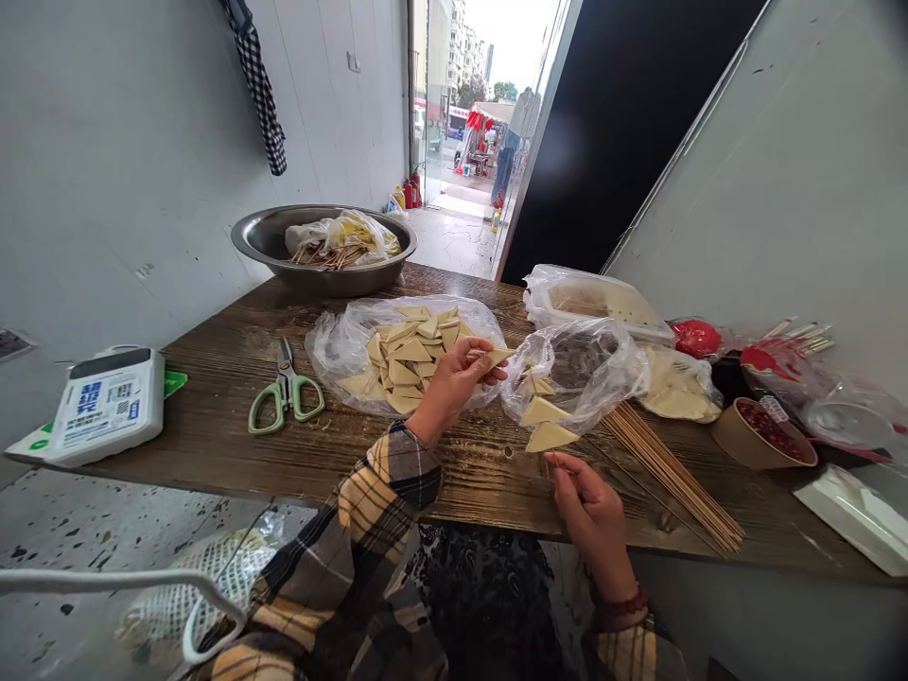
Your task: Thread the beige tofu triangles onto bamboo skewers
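My left hand (462, 378) is closed on a pale tan triangle of tofu sheet (500, 357), pinched between thumb and fingers. Beneath and behind it lies a heap of the same triangles (413, 350) on a clear plastic bag (333, 345). Lower right, my right hand (587, 506) grips the end of a thin wooden skewer (548, 465). Several threaded triangles (551, 436) line that skewer, pointing away from me over a second clear plastic bag (602, 364). A bundle of bare skewers (673, 478) rests on the table right of this hand.
Green-handled scissors (285, 388) and a white jug (106, 407) lie on the left of the wooden table (219, 426). A metal basin (326, 279) holding bagged skewers stands at the back. To the right are a paper bowl (762, 440), a white tray (855, 515) and a bagged container (592, 303).
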A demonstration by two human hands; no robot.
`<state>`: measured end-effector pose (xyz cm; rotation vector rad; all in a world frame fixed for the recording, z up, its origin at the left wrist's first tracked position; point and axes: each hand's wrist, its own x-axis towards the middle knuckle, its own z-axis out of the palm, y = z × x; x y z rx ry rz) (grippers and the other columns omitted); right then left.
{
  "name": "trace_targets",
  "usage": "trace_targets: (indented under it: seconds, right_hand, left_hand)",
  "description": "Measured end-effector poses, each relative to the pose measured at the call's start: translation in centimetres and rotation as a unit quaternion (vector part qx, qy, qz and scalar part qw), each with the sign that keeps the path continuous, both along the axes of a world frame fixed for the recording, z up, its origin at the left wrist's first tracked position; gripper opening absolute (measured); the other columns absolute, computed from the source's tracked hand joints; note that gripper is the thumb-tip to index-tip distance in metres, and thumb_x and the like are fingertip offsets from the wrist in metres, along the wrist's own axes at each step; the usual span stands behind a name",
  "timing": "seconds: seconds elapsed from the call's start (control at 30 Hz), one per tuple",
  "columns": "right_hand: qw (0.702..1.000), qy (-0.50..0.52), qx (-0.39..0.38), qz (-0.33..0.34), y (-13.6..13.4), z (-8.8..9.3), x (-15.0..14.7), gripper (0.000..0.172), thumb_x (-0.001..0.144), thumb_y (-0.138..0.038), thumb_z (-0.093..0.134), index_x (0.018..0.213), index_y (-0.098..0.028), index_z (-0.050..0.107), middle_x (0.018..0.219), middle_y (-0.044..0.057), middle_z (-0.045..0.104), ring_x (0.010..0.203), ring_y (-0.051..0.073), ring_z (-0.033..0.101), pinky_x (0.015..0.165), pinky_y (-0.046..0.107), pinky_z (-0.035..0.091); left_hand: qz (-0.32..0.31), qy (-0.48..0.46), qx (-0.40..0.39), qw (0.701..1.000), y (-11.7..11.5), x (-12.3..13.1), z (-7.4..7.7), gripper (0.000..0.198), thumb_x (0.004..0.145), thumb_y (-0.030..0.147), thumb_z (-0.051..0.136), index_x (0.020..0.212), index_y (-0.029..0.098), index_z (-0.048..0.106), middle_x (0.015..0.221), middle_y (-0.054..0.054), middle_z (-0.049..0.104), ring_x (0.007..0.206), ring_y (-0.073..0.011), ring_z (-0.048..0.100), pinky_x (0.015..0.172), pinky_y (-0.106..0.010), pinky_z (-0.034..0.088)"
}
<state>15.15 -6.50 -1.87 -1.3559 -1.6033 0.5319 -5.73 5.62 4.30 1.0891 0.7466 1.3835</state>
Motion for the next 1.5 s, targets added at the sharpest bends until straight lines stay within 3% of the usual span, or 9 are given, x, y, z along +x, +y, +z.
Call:
trace_targets:
  seconds: [0.13, 0.3, 1.5]
  right_hand:
    - [0.999, -0.011, -0.035, 0.037, 0.22, 0.45, -0.24, 0.028, 0.091, -0.035, 0.051, 0.101, -0.019, 0.071, 0.084, 0.006, 0.073, 0.07, 0.017, 0.068, 0.063, 0.025, 0.055]
    - [0.998, -0.01, -0.045, 0.046, 0.28, 0.37, -0.2, 0.027, 0.091, -0.035, 0.051, 0.103, -0.02, 0.07, 0.096, 0.007, 0.075, 0.083, 0.02, 0.071, 0.075, 0.029, 0.057]
    - [0.998, -0.035, -0.028, 0.053, 0.33, 0.47, -0.35, 0.026, 0.091, -0.033, 0.052, 0.102, -0.021, 0.071, 0.102, 0.007, 0.075, 0.089, 0.021, 0.072, 0.076, 0.03, 0.058]
  left_hand:
    - [-0.005, 0.0, -0.013, 1.0, -0.08, -0.01, 0.08, 0.035, 0.074, 0.029, 0.07, 0.101, 0.015, 0.052, 0.075, -0.004, 0.069, 0.064, -0.0118, 0.064, 0.055, -0.019, 0.041]
    - [-0.042, -0.025, -0.058, 0.997, -0.11, -0.26, 0.08, 0.032, 0.071, 0.033, 0.073, 0.089, 0.013, 0.056, 0.081, -0.007, 0.071, 0.063, -0.0103, 0.064, 0.051, -0.018, 0.037]
    - [-0.054, 0.0, -0.057, 0.997, -0.39, -0.01, 0.17, 0.028, 0.071, 0.035, 0.072, 0.084, 0.011, 0.063, 0.072, -0.007, 0.071, 0.054, -0.0087, 0.06, 0.046, -0.018, 0.031]
